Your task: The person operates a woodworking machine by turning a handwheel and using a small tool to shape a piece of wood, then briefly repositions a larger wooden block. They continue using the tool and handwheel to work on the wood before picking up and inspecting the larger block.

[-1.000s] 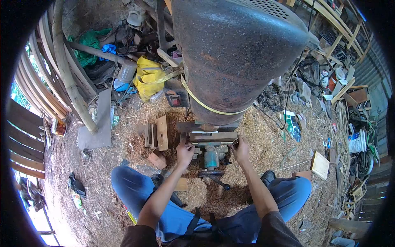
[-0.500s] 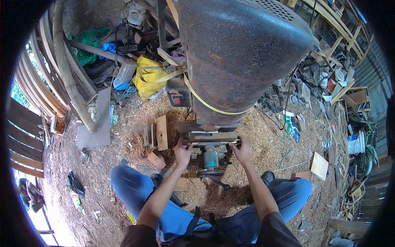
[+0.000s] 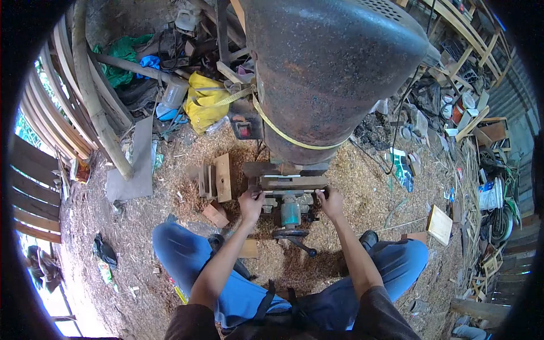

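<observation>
A wooden piece point(image 3: 294, 182) lies crosswise on the machine's vise, below the big dark metal housing point(image 3: 334, 73). My left hand point(image 3: 251, 204) is closed at the piece's left end, with its fingers bent against it. At the right end, my right hand point(image 3: 330, 202) is closed too, thumb and finger pinching the edge. Beneath the piece sits the green vise body point(image 3: 290, 214), with a handwheel and crank point(image 3: 292, 233) in front of it, between my forearms.
Wooden blocks point(image 3: 223, 177) stand left of the vise, with a reddish block point(image 3: 216, 214) nearer my left knee. A red switch box point(image 3: 245, 128) and a yellow bag point(image 3: 205, 105) are behind. A pale board point(image 3: 440, 225) lies right. Shavings cover the ground.
My right hand has shifted slightly at the right end of the piece. The view has moved a little, and the wooden piece appears slightly higher in it.
</observation>
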Motion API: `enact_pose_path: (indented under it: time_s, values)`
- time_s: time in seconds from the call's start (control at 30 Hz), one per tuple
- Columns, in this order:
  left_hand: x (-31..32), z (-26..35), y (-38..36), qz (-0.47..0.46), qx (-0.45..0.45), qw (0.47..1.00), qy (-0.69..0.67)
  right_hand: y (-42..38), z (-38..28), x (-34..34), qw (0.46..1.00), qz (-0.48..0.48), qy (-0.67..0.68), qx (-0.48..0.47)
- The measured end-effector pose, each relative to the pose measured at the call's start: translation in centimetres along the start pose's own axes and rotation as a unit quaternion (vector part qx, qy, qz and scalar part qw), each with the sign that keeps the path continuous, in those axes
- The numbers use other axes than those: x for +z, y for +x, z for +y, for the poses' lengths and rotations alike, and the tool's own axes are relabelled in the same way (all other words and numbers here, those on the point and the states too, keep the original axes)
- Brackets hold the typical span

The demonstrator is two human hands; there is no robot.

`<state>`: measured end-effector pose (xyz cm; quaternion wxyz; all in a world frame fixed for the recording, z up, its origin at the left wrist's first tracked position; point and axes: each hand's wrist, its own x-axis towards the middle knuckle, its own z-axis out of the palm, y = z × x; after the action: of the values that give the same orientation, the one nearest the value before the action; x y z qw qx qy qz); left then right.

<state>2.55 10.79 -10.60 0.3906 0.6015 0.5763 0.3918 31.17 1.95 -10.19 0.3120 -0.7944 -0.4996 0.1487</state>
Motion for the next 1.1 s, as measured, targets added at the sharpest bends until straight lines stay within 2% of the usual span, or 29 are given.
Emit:
enact_pose_path:
  time_s: [0.07,0.2,0.27,0.37,0.6,0.7,0.77,0.83,1.0,1.1]
  values:
    - [-0.2,-0.2,0.2,-0.010,0.014,1.000,0.024,0.1,-0.3,-0.4,0.998,-0.053,-0.020,0.013]
    - [-0.1,-0.2,0.0,-0.016,0.007,1.000,0.011,0.2,-1.0,-0.9,0.997,-0.075,-0.028,0.021]
    - [0.2,0.1,0.0,0.010,0.025,0.998,0.050,0.1,-1.5,-1.3,0.995,-0.082,-0.048,0.036]
    - [-0.1,1.2,-0.3,0.010,0.027,0.998,0.062,-0.1,-1.9,-1.5,0.997,-0.056,-0.048,0.025]
    - [-0.7,2.8,-0.3,0.011,0.040,0.995,0.093,0.2,-1.8,-1.6,0.996,-0.069,-0.043,0.039]
    - [-1.0,2.8,-0.3,0.003,0.019,0.994,0.111,0.1,-2.7,-2.3,0.997,-0.056,-0.042,0.029]
    - [-1.1,2.2,-0.1,-0.012,0.017,0.997,0.073,0.1,-3.4,-2.8,0.989,-0.081,-0.100,0.075]
    - [-0.3,0.0,0.6,-0.013,0.031,0.997,0.063,0.1,-2.7,-2.3,0.991,-0.067,-0.092,0.069]
    - [-0.6,1.0,0.5,-0.036,0.031,0.995,0.089,-0.1,-3.0,-2.7,0.995,-0.053,-0.065,0.062]
    - [-0.4,1.6,0.4,-0.032,0.031,0.997,0.056,-0.1,-2.9,-2.6,0.993,-0.061,-0.080,0.063]
